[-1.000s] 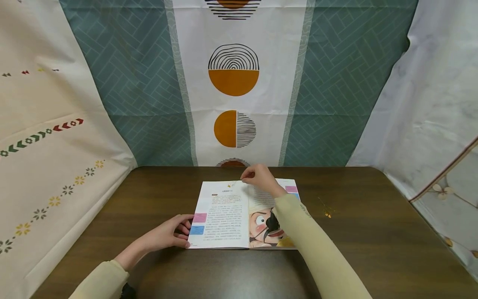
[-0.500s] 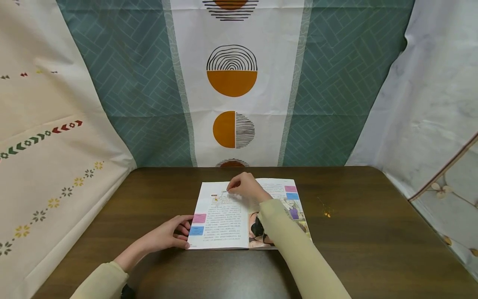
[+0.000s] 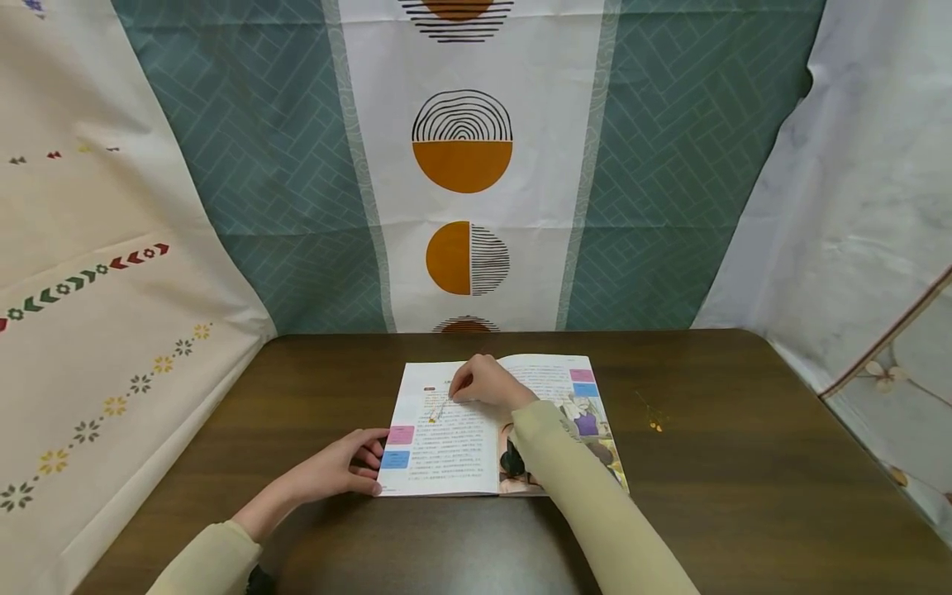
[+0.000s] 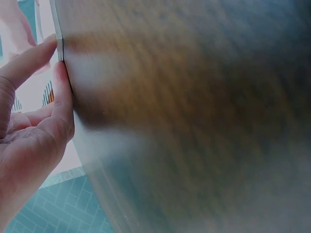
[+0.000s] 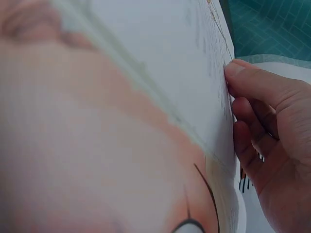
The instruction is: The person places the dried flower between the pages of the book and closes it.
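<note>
Since a second ago your right hand (image 3: 487, 383) has slid from top of spine down and left onto left page, carrying thin gold bookmark (image 3: 437, 411) with it. Dark wooden table (image 3: 744, 463) bears open picture book (image 3: 446, 446), lying flat at centre. Your left hand (image 3: 338, 464) rests at book's left edge, fingers relaxed, tips touching page margin. Right hand's fingers curled, pinching bookmark against text page.
</note>
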### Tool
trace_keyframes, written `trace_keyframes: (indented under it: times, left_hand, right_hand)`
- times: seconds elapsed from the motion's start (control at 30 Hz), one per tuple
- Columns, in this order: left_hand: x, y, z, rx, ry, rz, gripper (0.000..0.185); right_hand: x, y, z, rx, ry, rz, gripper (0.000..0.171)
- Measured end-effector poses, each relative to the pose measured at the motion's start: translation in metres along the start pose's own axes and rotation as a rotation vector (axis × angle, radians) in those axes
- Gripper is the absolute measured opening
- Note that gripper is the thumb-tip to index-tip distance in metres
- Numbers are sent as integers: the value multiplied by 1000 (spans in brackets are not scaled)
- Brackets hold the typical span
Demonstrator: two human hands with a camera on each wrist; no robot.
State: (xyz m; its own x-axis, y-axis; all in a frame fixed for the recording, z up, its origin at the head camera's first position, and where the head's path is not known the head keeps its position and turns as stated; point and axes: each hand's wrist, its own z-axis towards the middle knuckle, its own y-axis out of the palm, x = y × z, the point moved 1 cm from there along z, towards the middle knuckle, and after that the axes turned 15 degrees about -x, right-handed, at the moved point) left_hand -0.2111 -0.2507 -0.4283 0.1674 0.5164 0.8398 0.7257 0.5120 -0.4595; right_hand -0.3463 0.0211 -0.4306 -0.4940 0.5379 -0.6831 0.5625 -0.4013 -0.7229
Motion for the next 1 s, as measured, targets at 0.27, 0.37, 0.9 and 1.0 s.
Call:
trace_keyframes:
  times: [0.27, 0.37, 0.9, 1.0]
  left_hand:
    - [-2, 1, 0, -6, 8, -17, 84]
    - [-1, 1, 0, -5, 6, -8, 84]
    - [-1, -1, 1, 0, -21, 8, 85]
    - [-1, 0, 1, -2, -21, 6, 84]
  right_hand:
    - [-5, 5, 2, -63, 16, 24, 5]
    - [-7, 6, 1, -88, 1, 24, 4]
    - [-16, 8, 1, -123, 84, 90, 5]
    - [-17, 9, 0, -129, 78, 95, 5]
